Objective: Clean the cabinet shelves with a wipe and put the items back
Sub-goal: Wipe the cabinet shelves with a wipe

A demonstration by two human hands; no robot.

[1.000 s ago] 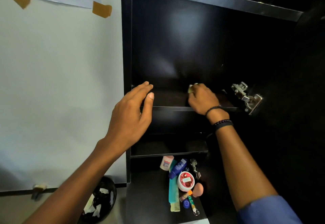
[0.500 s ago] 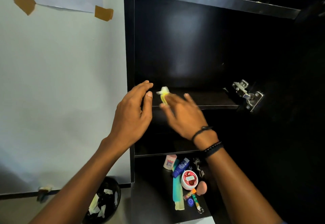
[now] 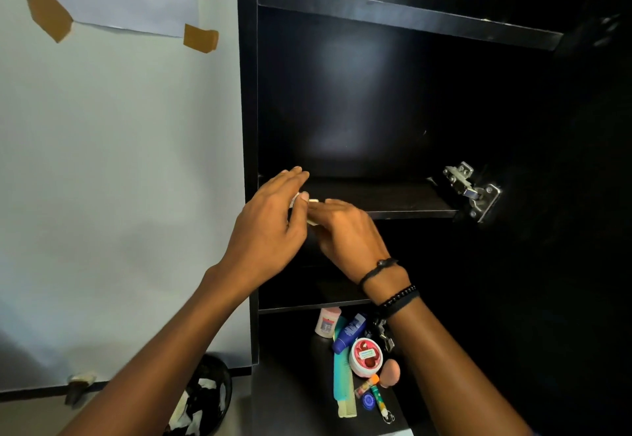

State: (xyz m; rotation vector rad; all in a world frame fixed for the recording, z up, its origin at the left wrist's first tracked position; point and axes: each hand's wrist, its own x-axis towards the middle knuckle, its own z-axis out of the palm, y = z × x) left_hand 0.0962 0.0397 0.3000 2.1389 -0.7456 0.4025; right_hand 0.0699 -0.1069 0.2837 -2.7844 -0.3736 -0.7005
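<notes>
Both hands meet at the front left edge of the middle shelf [image 3: 393,196] in the black cabinet [image 3: 247,128]. Left hand [image 3: 270,227] has fingers mostly straight and close together, thumb tip pressing onto a small pale wipe [image 3: 313,201]; right hand [image 3: 345,230] lies flat, fingers extended toward the left, w/ the wipe caught between the two hands. Only a sliver of the wipe shows, and the frame is blurred there, so can't tell exactly which hand carries it or how it's folded. Judging by look, it's a thin, soft, very light bit of tissue or cloth: it'll crumple, bunch up and maybe tear if dragged by one corner, so best held flat under the finger pads or folded into a wad and pinched near the middle. Shelf looks bare, smooth and glossy, so it should slide easily. A metal hinge [image 3: 473,191] sits at the shelf's right end; a soft wipe could snag there. Items wait below on a dark surface: small white bottle [image 3: 327,322], blue tube [image 3: 349,333], red round tin [image 3: 366,357], teal comb [image 3: 343,377], pink sponge [image 3: 390,372]. All are small and light, and the tin and tube are prob slippery. A bin [image 3: 205,398] w/ scraps stands lower left, by the wall [image 3: 119,162].
</notes>
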